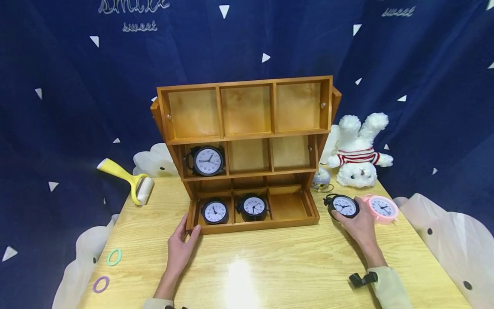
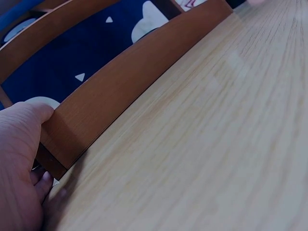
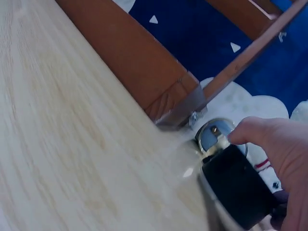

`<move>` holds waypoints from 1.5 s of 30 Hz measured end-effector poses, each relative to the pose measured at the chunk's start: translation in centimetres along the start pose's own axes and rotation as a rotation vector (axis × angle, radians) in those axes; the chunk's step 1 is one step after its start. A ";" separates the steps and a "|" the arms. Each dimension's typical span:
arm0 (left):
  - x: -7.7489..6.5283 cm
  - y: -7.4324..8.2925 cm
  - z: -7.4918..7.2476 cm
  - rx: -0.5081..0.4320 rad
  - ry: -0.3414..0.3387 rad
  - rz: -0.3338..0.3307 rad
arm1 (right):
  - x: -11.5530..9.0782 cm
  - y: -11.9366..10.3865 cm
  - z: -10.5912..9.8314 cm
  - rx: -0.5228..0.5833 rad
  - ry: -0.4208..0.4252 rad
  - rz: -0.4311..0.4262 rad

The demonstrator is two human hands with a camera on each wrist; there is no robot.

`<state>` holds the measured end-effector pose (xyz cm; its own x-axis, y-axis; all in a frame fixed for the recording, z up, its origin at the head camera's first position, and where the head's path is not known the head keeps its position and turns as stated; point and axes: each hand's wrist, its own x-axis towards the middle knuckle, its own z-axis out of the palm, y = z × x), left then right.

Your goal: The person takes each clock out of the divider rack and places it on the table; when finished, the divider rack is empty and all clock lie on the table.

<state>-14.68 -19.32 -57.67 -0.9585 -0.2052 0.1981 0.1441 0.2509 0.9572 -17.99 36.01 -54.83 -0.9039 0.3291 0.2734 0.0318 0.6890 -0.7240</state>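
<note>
My left hand grips the front left corner of a brown three-tier wooden shelf; in the left wrist view its thumb lies at the front board and the fingers go round the side. To the right of the shelf, my right hand holds a black alarm clock, its white dial facing up. The right wrist view shows the dark body of this clock between thumb and fingers. Two black alarm clocks sit in the bottom tier's left and middle compartments. Another alarm clock stands in the middle tier's left compartment.
A pink alarm clock lies just right of my right hand. Behind are a small pale lilac clock and an upside-down white plush toy. At left lie a yellow-handled roller, a green ring and a purple ring.
</note>
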 end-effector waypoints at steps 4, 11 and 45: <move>0.1 0.0 0.0 -0.033 0.002 0.007 | 0.1 -1.4 -0.2 0.008 0.035 -0.024; 0.1 1.0 0.1 -0.033 0.011 -0.033 | -0.8 -4.9 0.1 0.085 0.061 -0.107; 0.4 0.1 0.0 -0.015 -0.011 -0.024 | -1.9 -17.5 12.3 0.069 -0.577 -0.437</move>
<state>-15.02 -19.35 -57.48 -0.9642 -0.2006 0.1732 0.1250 0.2320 0.9647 -22.09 15.37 -50.48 -0.9097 -0.3727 0.1830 -0.3932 0.6314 -0.6684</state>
